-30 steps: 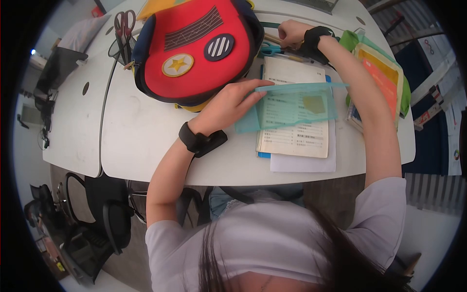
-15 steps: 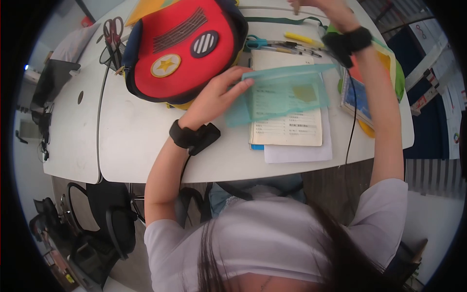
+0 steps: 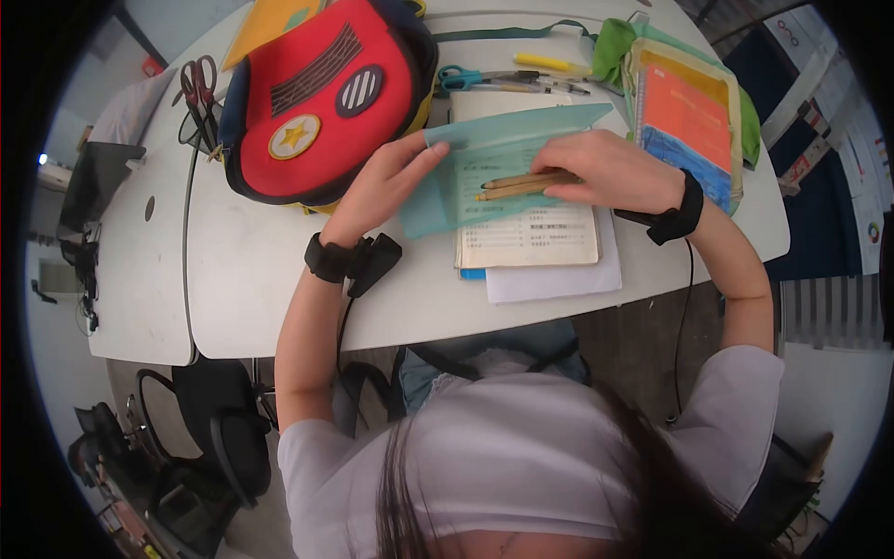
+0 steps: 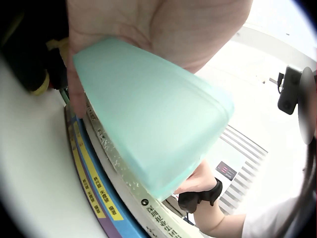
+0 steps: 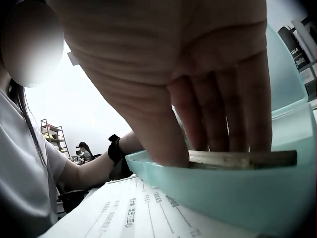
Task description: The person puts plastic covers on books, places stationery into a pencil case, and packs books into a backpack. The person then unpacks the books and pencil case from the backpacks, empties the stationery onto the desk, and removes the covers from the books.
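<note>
A translucent teal pencil case (image 3: pixel 433 207) stands with its lid raised over an open book (image 3: pixel 531 250). My left hand (image 3: pixel 384 186) grips its left end, thumb along the near side. In the left wrist view, the case's bottom (image 4: pixel 148 109) faces the camera. My right hand (image 3: pixel 615 172) pinches a few wooden pencils (image 3: pixel 521 186) between thumb and fingers, low over the case's open tray. In the right wrist view, the pencils (image 5: pixel 247 158) lie level, just above the near wall of the tray (image 5: pixel 223 191).
A red backpack (image 3: pixel 321 102) lies to the left, beside scissors (image 3: pixel 198 84) in a mesh holder. Behind the book are teal scissors (image 3: pixel 458 78), several pens and a yellow highlighter (image 3: pixel 549 64). A bag with notebooks (image 3: pixel 684 121) lies right. Stacked books (image 4: pixel 96 183) sit below the case.
My right hand has come from the far side of the table back to the case, bringing the pencils. The left hand keeps its grip on the case.
</note>
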Motion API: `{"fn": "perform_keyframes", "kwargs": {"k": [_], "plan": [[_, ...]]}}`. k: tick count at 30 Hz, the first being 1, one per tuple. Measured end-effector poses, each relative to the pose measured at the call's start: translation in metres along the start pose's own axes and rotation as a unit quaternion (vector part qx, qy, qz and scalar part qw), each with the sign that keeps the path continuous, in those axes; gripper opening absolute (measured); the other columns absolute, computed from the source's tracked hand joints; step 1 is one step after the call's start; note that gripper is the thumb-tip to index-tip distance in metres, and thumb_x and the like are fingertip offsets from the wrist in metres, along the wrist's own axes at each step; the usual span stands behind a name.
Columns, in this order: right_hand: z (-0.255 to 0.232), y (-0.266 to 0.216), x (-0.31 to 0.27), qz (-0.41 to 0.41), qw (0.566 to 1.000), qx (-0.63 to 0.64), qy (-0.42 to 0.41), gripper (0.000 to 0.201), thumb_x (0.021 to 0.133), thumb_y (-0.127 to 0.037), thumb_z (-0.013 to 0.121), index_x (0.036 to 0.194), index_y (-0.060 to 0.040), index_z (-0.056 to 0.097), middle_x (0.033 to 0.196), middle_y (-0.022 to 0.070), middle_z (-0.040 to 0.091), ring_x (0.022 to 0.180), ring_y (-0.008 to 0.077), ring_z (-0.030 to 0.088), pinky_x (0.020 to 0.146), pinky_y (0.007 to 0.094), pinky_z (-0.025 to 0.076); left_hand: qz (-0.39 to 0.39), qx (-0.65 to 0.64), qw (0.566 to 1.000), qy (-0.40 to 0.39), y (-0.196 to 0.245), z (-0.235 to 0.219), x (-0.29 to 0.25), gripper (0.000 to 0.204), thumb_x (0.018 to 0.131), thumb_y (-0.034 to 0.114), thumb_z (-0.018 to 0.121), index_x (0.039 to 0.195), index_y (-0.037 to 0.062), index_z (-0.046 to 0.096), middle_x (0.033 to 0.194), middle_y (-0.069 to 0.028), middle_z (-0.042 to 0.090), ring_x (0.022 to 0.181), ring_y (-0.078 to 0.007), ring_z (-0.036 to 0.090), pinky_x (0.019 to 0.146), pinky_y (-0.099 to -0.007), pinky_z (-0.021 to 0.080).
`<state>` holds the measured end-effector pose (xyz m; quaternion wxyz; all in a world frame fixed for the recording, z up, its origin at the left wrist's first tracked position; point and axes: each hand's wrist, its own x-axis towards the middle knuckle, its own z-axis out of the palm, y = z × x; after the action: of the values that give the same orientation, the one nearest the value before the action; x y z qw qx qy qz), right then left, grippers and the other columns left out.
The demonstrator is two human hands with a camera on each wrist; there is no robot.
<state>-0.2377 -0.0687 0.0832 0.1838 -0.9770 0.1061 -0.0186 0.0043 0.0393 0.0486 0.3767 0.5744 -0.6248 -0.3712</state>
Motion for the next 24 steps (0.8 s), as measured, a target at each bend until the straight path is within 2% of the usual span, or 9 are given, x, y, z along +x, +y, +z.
{"fn": "perform_keyframes", "kwargs": {"k": [3,8,9,11,13,15,17,19,24], "plan": [[0.001,0.001,-0.003,-0.018,1.000,0.007,0.014,0.022,0.074,-0.009,0.061,0.093,0.0002,0.054,0.082,0.0121,0.058,0.079,0.0290,0.057,0.069,0.0363,0.046,-0.041,0.012,0.999,-0.021,0.002,-0.004,0.000,0.038,0.092,0.031,0.046,0.105,-0.0029,0.055,0.079,-0.0012,0.054,0.074,-0.0066,0.046,0.067,-0.0218,0.040],[-0.024,-0.008,-0.015,-0.007,0.997,0.070,0.015,0.017,0.077,-0.011,0.062,0.089,-0.0002,0.059,0.083,0.0111,0.060,0.081,0.0248,0.058,0.071,0.0313,0.046,-0.008,-0.023,1.000,-0.011,-0.013,0.000,0.003,0.034,0.091,0.028,0.047,0.105,-0.0022,0.055,0.079,-0.0013,0.053,0.075,-0.0069,0.046,0.069,-0.0217,0.040],[-0.035,-0.009,-0.017,0.022,0.990,0.131,0.042,0.016,0.079,-0.014,0.062,0.088,-0.0010,0.061,0.085,0.0074,0.062,0.078,0.0184,0.058,0.068,0.0269,0.046,0.016,-0.032,0.999,-0.010,-0.015,0.000,0.003,0.033,0.091,0.027,0.048,0.104,-0.0021,0.055,0.079,-0.0016,0.053,0.075,-0.0071,0.046,0.069,-0.0217,0.040],[-0.058,0.006,-0.018,0.055,0.987,0.097,0.112,0.018,0.081,-0.017,0.060,0.090,-0.0015,0.061,0.083,0.0047,0.062,0.074,0.0135,0.057,0.065,0.0242,0.046,0.025,-0.036,0.999,-0.003,-0.012,0.001,0.002,0.031,0.091,0.025,0.048,0.104,-0.0017,0.055,0.078,-0.0017,0.053,0.075,-0.0075,0.046,0.069,-0.0220,0.040],[-0.074,0.032,-0.003,0.104,0.967,0.151,0.178,0.021,0.082,-0.020,0.059,0.091,-0.0014,0.061,0.082,0.0050,0.062,0.071,0.0121,0.057,0.063,0.0226,0.046,0.035,-0.039,0.999,0.001,-0.011,0.002,0.002,0.028,0.091,0.023,0.049,0.103,-0.0014,0.055,0.078,-0.0019,0.054,0.075,-0.0078,0.047,0.069,-0.0223,0.040],[-0.073,0.059,0.021,0.102,0.972,0.058,0.204,0.024,0.082,-0.022,0.058,0.092,-0.0005,0.061,0.080,0.0063,0.062,0.071,0.0131,0.058,0.064,0.0246,0.046,0.039,-0.011,0.999,0.011,-0.010,0.001,0.002,0.023,0.089,0.016,0.050,0.103,-0.0019,0.055,0.082,-0.0044,0.055,0.077,-0.0099,0.049,0.072,-0.0229,0.041],[-0.058,0.110,0.048,0.064,0.989,-0.016,0.134,0.022,0.082,-0.019,0.056,0.092,0.0004,0.061,0.082,0.0090,0.063,0.072,0.0163,0.059,0.065,0.0281,0.047,0.059,-0.011,0.998,0.026,-0.012,0.002,0.002,0.022,0.088,0.013,0.051,0.104,-0.0019,0.055,0.084,-0.0052,0.055,0.077,-0.0110,0.050,0.073,-0.0232,0.041],[-0.034,0.137,0.069,0.051,0.992,-0.041,0.111,0.021,0.077,-0.015,0.057,0.092,-0.0022,0.063,0.082,0.0113,0.064,0.075,0.0216,0.061,0.068,0.0301,0.048,0.081,-0.010,0.996,0.042,-0.009,0.003,0.002,0.021,0.087,0.010,0.051,0.104,-0.0019,0.055,0.087,-0.0061,0.055,0.077,-0.0122,0.050,0.074,-0.0235,0.041],[-0.018,0.132,0.082,0.137,0.984,-0.113,0.015,0.024,0.067,-0.012,0.064,0.089,-0.0016,0.063,0.080,0.0125,0.064,0.078,0.0281,0.060,0.070,0.0353,0.048,0.077,-0.023,0.995,0.053,-0.010,0.005,0.001,0.020,0.086,0.006,0.051,0.104,-0.0020,0.055,0.088,-0.0069,0.054,0.077,-0.0140,0.051,0.073,-0.0241,0.042]]}}
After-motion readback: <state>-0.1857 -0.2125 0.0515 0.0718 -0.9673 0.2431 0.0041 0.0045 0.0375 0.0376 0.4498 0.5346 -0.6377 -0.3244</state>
